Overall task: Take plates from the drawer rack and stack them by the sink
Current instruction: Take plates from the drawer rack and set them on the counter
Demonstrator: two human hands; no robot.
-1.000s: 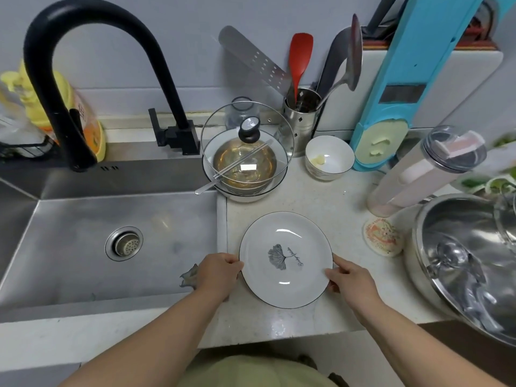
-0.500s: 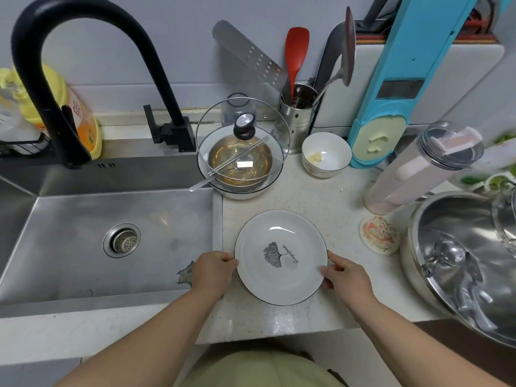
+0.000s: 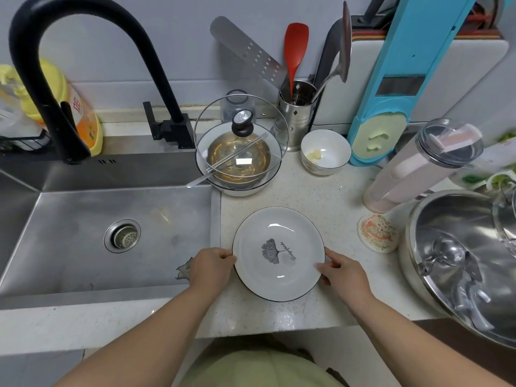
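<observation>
A white plate [image 3: 279,252] with a dark rim and a grey leaf print sits on the speckled counter [image 3: 321,196], just right of the steel sink [image 3: 111,236]. A second dark rim shows under its near left edge, so it seems to rest on another plate. My left hand [image 3: 210,268] grips the plate's left rim. On the right rim, my right hand [image 3: 344,275] holds on with the thumb on top. The drawer rack is out of view.
Behind the plate stands a bowl under a glass lid [image 3: 240,146] with chopsticks across it, a small white bowl [image 3: 325,152], a utensil holder [image 3: 297,113]. A large steel pot [image 3: 463,258] and a coaster [image 3: 377,233] are to the right. A black faucet [image 3: 69,79] arches over the sink.
Both hands stay on the plate's rim; it has hardly shifted on the counter. The view has moved slightly.
</observation>
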